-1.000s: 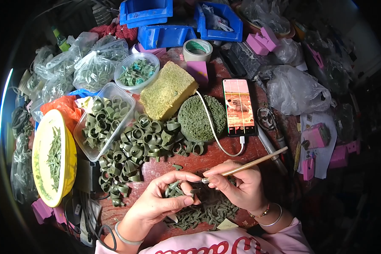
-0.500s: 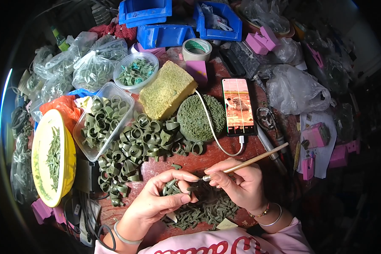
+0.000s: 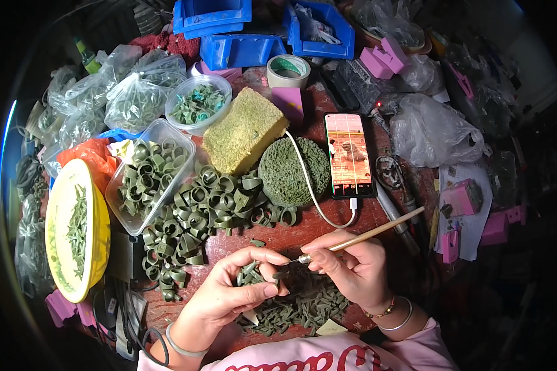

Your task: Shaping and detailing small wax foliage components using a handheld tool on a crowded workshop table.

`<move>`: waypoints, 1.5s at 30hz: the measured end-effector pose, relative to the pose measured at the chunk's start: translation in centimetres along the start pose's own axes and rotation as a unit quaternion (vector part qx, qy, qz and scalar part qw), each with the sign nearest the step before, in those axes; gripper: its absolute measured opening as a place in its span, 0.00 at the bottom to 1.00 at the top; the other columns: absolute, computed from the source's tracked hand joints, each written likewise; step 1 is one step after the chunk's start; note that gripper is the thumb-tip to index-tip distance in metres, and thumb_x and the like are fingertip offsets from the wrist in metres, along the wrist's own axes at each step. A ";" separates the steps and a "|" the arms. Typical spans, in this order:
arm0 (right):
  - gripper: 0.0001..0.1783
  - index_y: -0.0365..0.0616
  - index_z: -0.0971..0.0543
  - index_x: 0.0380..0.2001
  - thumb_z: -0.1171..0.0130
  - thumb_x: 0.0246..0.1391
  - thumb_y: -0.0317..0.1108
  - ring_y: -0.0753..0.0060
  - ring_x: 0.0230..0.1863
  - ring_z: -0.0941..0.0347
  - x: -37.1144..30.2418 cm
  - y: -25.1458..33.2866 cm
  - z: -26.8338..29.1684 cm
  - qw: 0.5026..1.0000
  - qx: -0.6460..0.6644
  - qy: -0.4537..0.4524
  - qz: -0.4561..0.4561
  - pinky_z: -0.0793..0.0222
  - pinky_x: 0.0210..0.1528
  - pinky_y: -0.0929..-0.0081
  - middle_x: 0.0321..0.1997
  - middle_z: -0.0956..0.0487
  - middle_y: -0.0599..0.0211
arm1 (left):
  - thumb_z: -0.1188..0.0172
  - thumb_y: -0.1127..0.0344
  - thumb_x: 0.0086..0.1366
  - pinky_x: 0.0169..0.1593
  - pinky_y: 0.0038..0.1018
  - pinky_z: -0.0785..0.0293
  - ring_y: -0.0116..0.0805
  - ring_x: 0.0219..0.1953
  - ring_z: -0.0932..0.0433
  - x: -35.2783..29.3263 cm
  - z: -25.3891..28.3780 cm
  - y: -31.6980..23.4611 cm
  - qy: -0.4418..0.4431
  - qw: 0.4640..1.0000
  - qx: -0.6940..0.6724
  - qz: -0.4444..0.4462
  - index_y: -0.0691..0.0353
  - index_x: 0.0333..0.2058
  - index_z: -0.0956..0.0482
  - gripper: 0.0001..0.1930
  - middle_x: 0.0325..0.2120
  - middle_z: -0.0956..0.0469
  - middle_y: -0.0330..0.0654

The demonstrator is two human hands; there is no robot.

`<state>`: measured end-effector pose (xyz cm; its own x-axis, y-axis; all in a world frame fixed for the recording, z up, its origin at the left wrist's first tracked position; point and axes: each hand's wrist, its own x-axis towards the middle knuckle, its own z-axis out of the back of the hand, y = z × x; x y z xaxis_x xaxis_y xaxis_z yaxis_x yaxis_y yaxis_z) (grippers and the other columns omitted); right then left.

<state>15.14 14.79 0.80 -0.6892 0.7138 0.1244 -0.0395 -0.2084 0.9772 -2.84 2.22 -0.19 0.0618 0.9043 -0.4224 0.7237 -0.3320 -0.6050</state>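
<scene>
In my right hand [image 3: 351, 269] is a slim wooden-handled needle tool [image 3: 377, 232], gripped like a pen near its metal collar. Its thin point reaches left to the fingertips of my left hand [image 3: 244, 287]. That hand is curled around several small dark green pieces [image 3: 249, 274], and one small green piece [image 3: 279, 276] sticks out at its fingers. Whether the needle touches that piece, I cannot tell. Beneath both hands lies a heap of small green slivers [image 3: 309, 310] on the red tabletop [image 3: 220, 247].
Green rings [image 3: 195, 213] are piled beyond my left hand, beside a clear tub of rings [image 3: 115, 196]. A yellow bowl [image 3: 102, 241] tilts at the left. Farther back are a yellow sponge block [image 3: 244, 130], a round green pad [image 3: 294, 173] and a cabled phone [image 3: 349, 154].
The needle tool has slid slightly to the right, away from my left fingertips. My left hand stays nearly still, with the green pieces in it.
</scene>
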 end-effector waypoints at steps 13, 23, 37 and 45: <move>0.07 0.37 0.21 0.38 0.41 0.56 0.26 0.77 0.28 0.24 -0.4 0.0 0.1 0.993 -0.060 -0.068 0.070 0.29 0.29 0.78 0.31 0.19 0.64 | 0.38 0.81 0.52 0.15 0.09 0.48 0.15 0.13 0.39 0.3 -0.3 0.6 -0.033 0.999 -0.004 -0.031 0.68 0.47 0.28 0.21 0.28 0.22 0.49; 0.06 0.39 0.19 0.35 0.38 0.53 0.27 0.70 0.29 0.23 0.0 0.4 -0.3 0.980 -0.093 0.045 0.170 0.28 0.31 0.77 0.31 0.20 0.64 | 0.38 0.80 0.57 0.21 0.10 0.43 0.11 0.20 0.35 0.4 -0.3 0.3 -0.067 0.997 0.022 -0.030 0.63 0.49 0.26 0.20 0.29 0.25 0.31; 0.05 0.37 0.21 0.36 0.41 0.55 0.25 0.76 0.27 0.25 0.0 0.6 -0.3 0.995 -0.046 -0.012 0.089 0.31 0.29 0.80 0.31 0.19 0.63 | 0.36 0.77 0.58 0.22 0.10 0.45 0.10 0.21 0.36 0.4 -0.4 0.6 -0.121 0.988 0.077 -0.060 0.61 0.44 0.22 0.15 0.28 0.26 0.28; 0.06 0.35 0.21 0.37 0.41 0.55 0.24 0.74 0.28 0.22 -0.1 0.1 -0.5 0.997 -0.026 0.012 0.068 0.27 0.31 0.81 0.31 0.19 0.59 | 0.38 0.77 0.59 0.43 0.15 0.32 0.18 0.37 0.27 0.6 0.2 0.7 -0.074 0.992 0.074 -0.077 0.62 0.44 0.22 0.13 0.31 0.24 0.31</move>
<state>14.83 14.35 0.84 -0.7081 0.6605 0.2498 0.0182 -0.3365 0.9415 -2.38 2.46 -1.01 -0.1516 0.9017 -0.4049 0.6077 -0.2381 -0.7577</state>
